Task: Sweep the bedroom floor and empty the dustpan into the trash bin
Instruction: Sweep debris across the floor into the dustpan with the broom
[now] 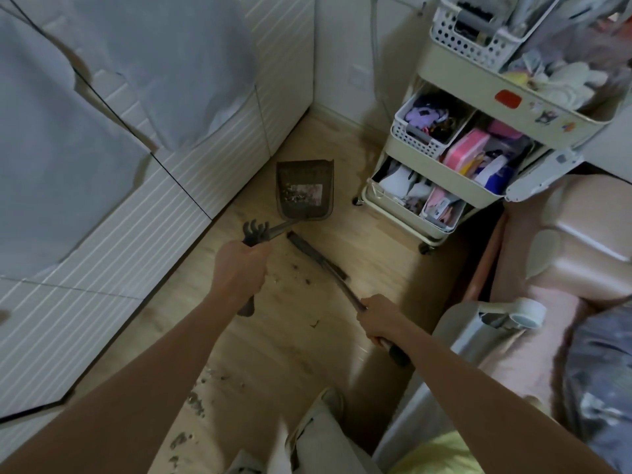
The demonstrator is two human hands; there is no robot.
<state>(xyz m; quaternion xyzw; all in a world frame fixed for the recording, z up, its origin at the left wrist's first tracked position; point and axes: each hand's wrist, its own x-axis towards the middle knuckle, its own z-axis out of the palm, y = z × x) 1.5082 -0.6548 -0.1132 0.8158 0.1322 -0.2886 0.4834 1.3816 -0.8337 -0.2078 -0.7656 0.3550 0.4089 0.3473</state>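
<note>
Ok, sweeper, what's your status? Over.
Left hand grips dustpan handle, right hand grips broom. Debris already in pan. Cart close right.

head view | worn on head | faces forward-down at floor [273, 336] | wide-angle | near arms' reach

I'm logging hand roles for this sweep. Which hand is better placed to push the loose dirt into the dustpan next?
Right. The right hand grips the broom, whose head lies just behind the dustpan. The left hand grips the dustpan's handle, steadying it.
</note>
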